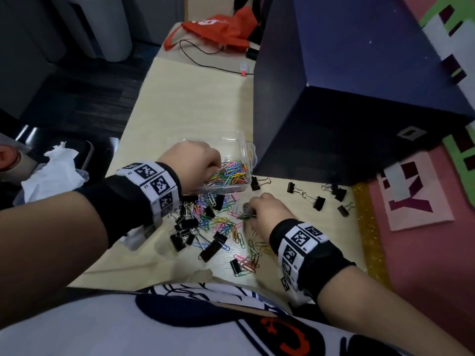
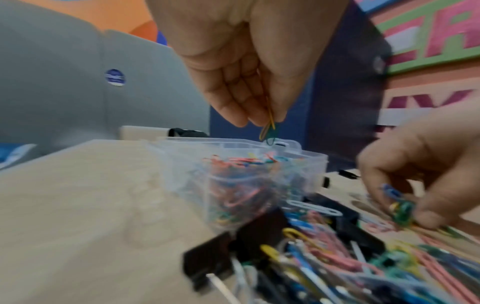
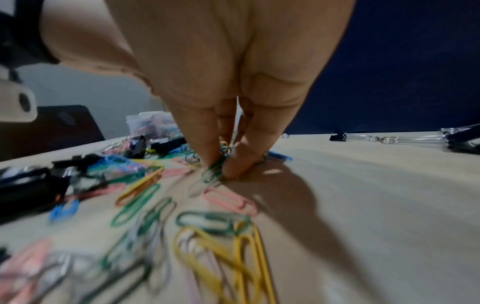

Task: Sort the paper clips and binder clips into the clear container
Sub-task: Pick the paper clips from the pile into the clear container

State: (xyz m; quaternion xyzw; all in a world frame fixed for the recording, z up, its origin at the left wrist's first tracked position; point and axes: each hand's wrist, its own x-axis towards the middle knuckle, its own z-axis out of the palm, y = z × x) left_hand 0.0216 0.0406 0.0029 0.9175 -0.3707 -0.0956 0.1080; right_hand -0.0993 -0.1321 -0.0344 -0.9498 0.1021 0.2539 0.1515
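Left hand (image 2: 241, 67) pinches yellow and green paper clips (image 2: 269, 128) above the clear container (image 1: 239, 150); right hand (image 1: 267, 214) pinches green paper clips (image 3: 214, 170) on the bench (image 1: 190, 104)

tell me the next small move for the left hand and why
Probably just let go. The left hand pinches paper clips right above the open clear container, which already holds coloured clips, so releasing should drop them in. The right hand is pinching more from the table.
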